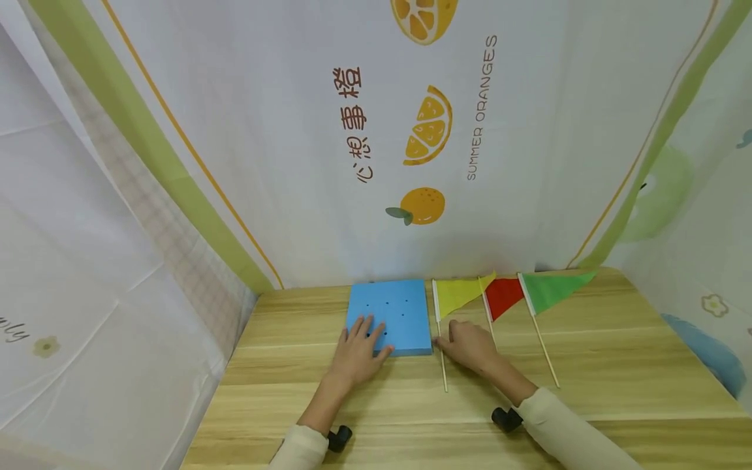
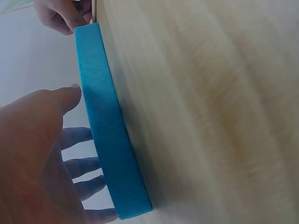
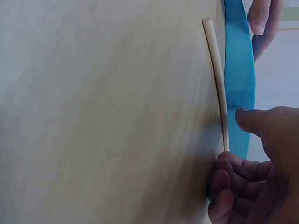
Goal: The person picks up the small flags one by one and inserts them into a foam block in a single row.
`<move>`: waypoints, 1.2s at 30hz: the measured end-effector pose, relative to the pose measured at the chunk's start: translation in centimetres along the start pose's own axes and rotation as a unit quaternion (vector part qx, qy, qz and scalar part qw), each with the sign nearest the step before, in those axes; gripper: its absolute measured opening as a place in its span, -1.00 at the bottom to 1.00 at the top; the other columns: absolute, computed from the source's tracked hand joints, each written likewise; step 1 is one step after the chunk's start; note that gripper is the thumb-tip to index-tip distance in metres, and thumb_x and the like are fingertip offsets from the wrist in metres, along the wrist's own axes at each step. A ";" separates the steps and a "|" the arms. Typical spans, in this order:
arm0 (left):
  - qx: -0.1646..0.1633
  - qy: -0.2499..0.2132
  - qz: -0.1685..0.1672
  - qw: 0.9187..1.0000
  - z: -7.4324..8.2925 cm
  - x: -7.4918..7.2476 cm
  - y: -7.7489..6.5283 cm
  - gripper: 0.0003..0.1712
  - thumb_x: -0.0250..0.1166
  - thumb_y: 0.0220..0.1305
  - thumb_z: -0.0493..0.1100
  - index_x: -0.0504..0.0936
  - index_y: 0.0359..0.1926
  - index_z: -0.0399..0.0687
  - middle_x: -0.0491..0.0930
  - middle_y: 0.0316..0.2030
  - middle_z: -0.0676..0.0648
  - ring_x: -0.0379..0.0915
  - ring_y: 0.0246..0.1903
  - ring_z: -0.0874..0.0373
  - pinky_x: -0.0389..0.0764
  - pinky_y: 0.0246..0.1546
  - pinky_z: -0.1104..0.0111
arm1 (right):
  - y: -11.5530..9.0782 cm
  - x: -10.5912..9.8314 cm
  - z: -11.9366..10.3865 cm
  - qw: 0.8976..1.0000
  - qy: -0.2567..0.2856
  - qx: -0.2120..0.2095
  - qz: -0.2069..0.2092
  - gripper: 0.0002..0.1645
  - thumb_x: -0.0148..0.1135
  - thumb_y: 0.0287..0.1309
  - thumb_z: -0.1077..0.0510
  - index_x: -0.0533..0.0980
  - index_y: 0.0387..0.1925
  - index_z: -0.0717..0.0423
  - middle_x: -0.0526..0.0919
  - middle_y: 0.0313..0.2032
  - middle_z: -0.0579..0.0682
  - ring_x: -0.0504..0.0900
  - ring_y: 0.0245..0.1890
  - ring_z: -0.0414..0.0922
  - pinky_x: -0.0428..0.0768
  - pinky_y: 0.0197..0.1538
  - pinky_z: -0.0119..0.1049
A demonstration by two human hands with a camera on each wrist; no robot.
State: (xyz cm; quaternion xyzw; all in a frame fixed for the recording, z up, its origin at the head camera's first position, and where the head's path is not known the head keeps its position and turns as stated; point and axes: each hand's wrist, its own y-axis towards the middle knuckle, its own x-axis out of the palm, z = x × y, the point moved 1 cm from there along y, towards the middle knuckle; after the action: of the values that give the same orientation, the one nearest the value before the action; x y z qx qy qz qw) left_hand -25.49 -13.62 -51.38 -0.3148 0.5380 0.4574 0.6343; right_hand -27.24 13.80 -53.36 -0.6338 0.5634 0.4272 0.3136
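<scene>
In the head view a blue foam block (image 1: 396,323) with small dark holes in its top lies on the table. My left hand (image 1: 356,356) rests on its near left part, fingers spread. The left wrist view shows that hand's fingertips on top of the block, above its side face (image 2: 112,126). Beside the block's right edge lies a yellow pennant flag (image 1: 455,296) on a thin wooden stick (image 3: 217,70). My right hand (image 1: 470,344) is at this stick; its fingers are bent, the index fingertip against the stick. The thumb stands apart from the fingers, near the block.
A red pennant flag (image 1: 504,297) and a green pennant flag (image 1: 552,290) lie to the right, sticks toward me. The wooden table (image 1: 423,431) meets a white curtain (image 1: 305,215) with orange prints at the back. More cloth hangs at both sides.
</scene>
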 end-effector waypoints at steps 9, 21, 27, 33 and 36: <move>-0.006 -0.018 0.017 1.000 0.0 0.4 -0.1 -0.33 0.10 0.65 0.21 0.45 0.56 -0.01 0.26 0.60 -0.29 0.12 0.61 -0.31 0.18 0.53 -0.39 | 0.0 -0.1 -0.2 0.999 -0.027 0.012 -0.018 -0.51 0.47 0.31 -0.12 0.46 -0.49 0.11 0.42 -0.64 -0.05 0.39 -0.64 -0.12 0.29 -0.57 -0.27; -0.006 -0.028 0.028 0.999 0.2 0.6 -0.2 -0.36 0.17 0.62 0.16 0.48 0.52 -0.07 0.28 0.58 -0.32 0.14 0.60 -0.35 0.20 0.51 -0.41 | 0.1 -0.2 -0.3 1.000 0.003 0.017 -0.010 -0.35 0.47 0.31 -0.02 0.29 -0.76 -0.02 0.17 -0.76 -0.19 0.18 -0.70 -0.21 0.14 -0.61 -0.35; -0.005 -0.033 0.024 0.999 0.2 0.8 -0.2 -0.36 0.17 0.63 0.15 0.47 0.52 -0.09 0.27 0.58 -0.34 0.13 0.60 -0.36 0.17 0.54 -0.37 | 0.1 -0.5 0.0 0.999 0.033 0.031 -0.001 -0.32 0.37 0.25 0.19 0.22 -0.87 -0.06 0.08 -0.81 -0.23 0.14 -0.73 -0.21 0.11 -0.65 -0.37; -0.003 -0.036 0.025 0.999 0.2 0.7 -0.1 -0.36 0.18 0.63 0.13 0.48 0.52 -0.09 0.28 0.57 -0.35 0.14 0.59 -0.38 0.20 0.52 -0.38 | 0.2 -0.6 0.3 0.997 0.065 0.042 0.003 -0.43 0.29 0.16 0.30 0.34 -0.91 0.01 0.29 -0.90 -0.16 0.33 -0.89 -0.23 0.25 -0.74 -0.42; -0.005 -0.034 0.020 0.999 0.3 0.6 -0.1 -0.36 0.17 0.63 0.14 0.47 0.52 -0.09 0.27 0.58 -0.35 0.13 0.60 -0.37 0.21 0.52 -0.38 | 0.1 -0.7 0.3 0.995 0.087 0.043 0.002 -0.45 0.27 0.12 0.33 0.38 -0.92 0.05 0.38 -0.92 -0.12 0.39 -0.94 -0.23 0.33 -0.79 -0.40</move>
State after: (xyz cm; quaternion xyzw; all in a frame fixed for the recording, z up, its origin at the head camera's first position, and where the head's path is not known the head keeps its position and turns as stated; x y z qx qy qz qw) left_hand -25.27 -13.27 -51.88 -0.2912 0.5202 0.4828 0.6414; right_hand -27.40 14.34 -52.83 -0.6534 0.6077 0.3465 0.2893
